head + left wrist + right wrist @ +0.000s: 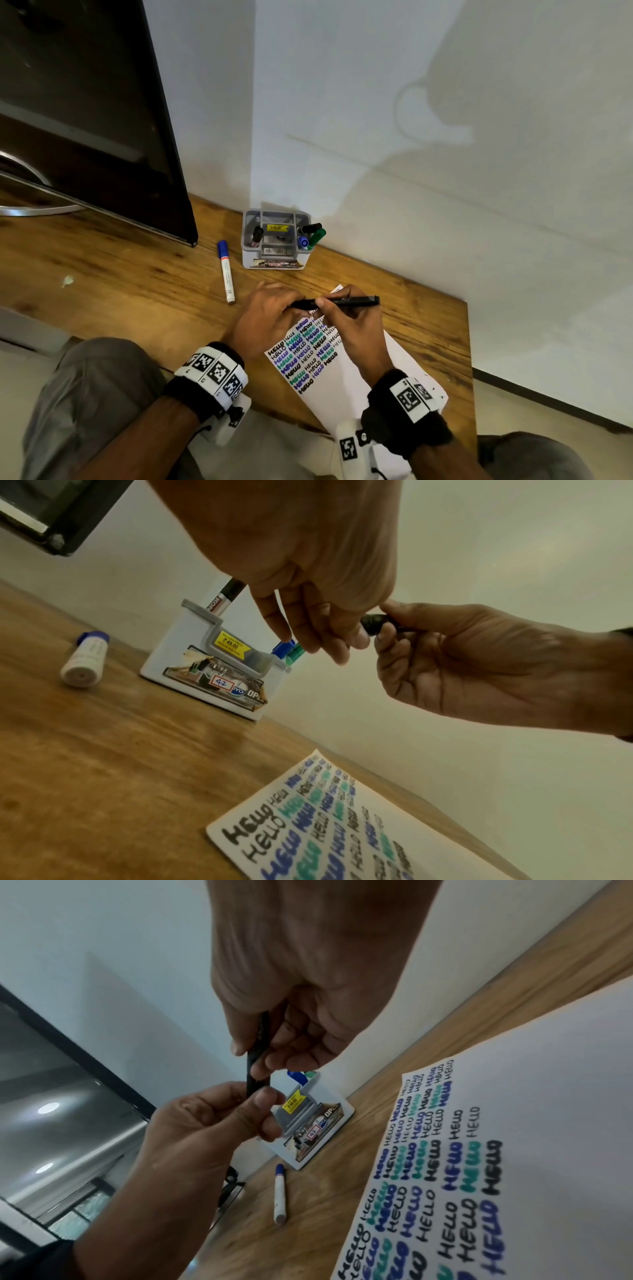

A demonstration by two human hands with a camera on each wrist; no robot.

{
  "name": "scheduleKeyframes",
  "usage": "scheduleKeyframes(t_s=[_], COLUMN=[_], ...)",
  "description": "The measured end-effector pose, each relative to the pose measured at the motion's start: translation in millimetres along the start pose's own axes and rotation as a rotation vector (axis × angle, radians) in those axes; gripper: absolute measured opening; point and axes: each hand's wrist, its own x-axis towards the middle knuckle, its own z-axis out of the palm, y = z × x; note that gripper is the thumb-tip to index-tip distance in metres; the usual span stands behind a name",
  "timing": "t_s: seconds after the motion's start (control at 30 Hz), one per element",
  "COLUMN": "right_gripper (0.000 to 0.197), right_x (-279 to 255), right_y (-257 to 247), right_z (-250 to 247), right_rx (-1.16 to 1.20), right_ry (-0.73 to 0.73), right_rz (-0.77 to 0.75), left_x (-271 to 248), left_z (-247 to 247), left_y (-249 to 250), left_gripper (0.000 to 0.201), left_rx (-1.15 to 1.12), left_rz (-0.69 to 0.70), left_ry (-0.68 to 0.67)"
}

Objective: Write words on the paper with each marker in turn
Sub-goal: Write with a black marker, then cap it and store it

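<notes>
Wooden tabletop [120, 284]: blue-capped marker [226, 272] lies left of the grey holder [275, 240]. My left hand [263, 318] pinches the black marker's [346, 302] left end, my right hand [356, 329] grips its barrel, held level above the paper [359, 387] full of HELLOs.

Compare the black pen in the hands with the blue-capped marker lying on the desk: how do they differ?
The black pen is all black and slim; the blue-capped marker has a white barrel and looks thicker. The pen is held above the paper by the left hand and right hand; the marker lies untouched on the desk. Both lie roughly level.
</notes>
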Motion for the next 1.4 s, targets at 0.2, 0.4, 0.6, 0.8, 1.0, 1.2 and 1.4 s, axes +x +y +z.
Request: scheduleKeyframes(t_s=[0.2,0.4,0.6,0.8,1.0,1.2,1.4], right_gripper=[0.018,0.013,0.017,0.02,0.017,0.014,0.015], right_x=[8.2,33.5,65.1,120.0,152.8,169.8,167.8], right_y=[-13.8,-32.5,-53.2,-76.1,-82.4,-86.9,-76.7], right_z=[6.0,5.2,13.2,16.5,46.1,66.3,86.3], right_rx=[-0.088,-0.082,-0.256,-0.749,-0.933,-0.88,-0.983], right_ry=[-0.06,-0.308,-0.304,-0.448,-0.395,-0.263,-0.327], right_rz=[-0.047,-0.084,0.011,-0.116,-0.267,-0.356,-0.352], left_x=[0.5,10.8,13.0,-0.8,-4.2,-4.1,-4.4], left_z=[-8.6,-19.8,-34.3,-32.6,-30.8,-28.6,-27.9], left_y=[5.2,12.0,-7.0,-51.4,-60.7,-65.5,-67.3], left_gripper=[0.022,0.025,0.036,0.03,0.039,0.043,0.043], left_rx=[-0.197,-0.399,-0.241,0.284,0.538,0.586,0.594], left_rz=[-0.06,-0.325,-0.395,-0.515,-0.616,-0.671,-0.723], left_ry=[0.068,0.224,0.065,-0.074,-0.11,-0.132,-0.187])
